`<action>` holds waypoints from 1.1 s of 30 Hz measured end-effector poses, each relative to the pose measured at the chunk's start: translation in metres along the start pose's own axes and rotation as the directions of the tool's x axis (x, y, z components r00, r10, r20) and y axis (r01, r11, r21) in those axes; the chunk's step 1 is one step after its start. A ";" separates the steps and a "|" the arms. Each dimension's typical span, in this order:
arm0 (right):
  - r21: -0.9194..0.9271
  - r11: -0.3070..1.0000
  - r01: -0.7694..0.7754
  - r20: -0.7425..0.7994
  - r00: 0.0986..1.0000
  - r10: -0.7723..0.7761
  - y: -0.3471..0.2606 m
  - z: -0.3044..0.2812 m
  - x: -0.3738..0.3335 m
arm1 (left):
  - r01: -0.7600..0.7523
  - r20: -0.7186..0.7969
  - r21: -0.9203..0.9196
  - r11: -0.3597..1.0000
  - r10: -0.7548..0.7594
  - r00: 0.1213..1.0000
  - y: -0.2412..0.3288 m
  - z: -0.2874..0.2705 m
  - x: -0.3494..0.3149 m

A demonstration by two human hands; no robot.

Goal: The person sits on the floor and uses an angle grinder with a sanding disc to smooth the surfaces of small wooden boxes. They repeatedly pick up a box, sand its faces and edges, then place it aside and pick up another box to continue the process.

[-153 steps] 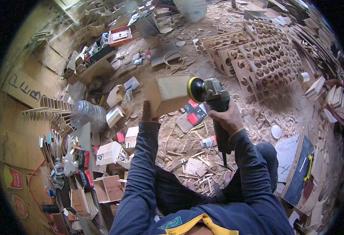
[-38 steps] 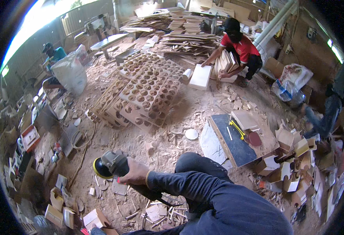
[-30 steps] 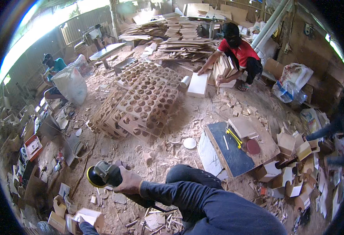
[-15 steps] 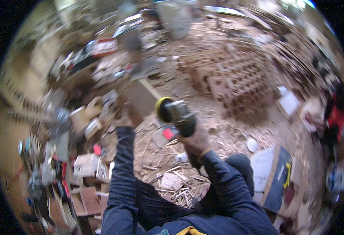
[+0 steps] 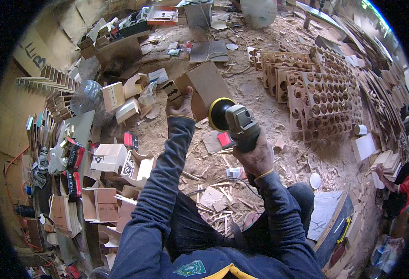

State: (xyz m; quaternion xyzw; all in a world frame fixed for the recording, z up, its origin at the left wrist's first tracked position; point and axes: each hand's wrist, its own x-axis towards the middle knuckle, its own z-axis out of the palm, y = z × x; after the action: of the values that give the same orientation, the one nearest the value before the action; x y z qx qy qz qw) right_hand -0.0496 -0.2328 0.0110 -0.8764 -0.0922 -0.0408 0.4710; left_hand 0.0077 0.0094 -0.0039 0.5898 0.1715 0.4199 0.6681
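Fingers (image 5: 182,100) of the left hand (image 5: 180,108) pinch the low edge of the flat wooden board (image 5: 209,86), thumb on one side and the rest behind it. It is held up in the air, tilted, over the floor (image 5: 260,69) full of wood chips. The right hand (image 5: 256,156) wraps all its fingers tight around the grey sander (image 5: 239,125). Its round pad (image 5: 219,113), yellow at the rim, sits right at the board's lower right corner, touching or nearly so; I cannot tell which.

To do this well, I think the board must be held very still, with the left fingers kept well away from the pad. The pad should lie flat on the wood and press softly.

Small wooden boxes (image 5: 109,156) sit just left of the arm. Wooden racks with round holes (image 5: 320,93) lie far to the right.
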 end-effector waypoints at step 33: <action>-0.064 0.998 -0.003 0.089 0.996 0.009 0.010 -0.017 -0.010 | 0.087 -0.036 -0.049 0.995 -0.088 0.995 -0.011 0.014 -0.018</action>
State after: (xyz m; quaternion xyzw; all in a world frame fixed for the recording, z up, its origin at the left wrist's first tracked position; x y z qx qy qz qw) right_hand -0.0572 -0.2536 0.0112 -0.8921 -0.1094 -0.0031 0.4384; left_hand 0.0109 -0.0125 -0.0157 0.5576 0.1999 0.4053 0.6963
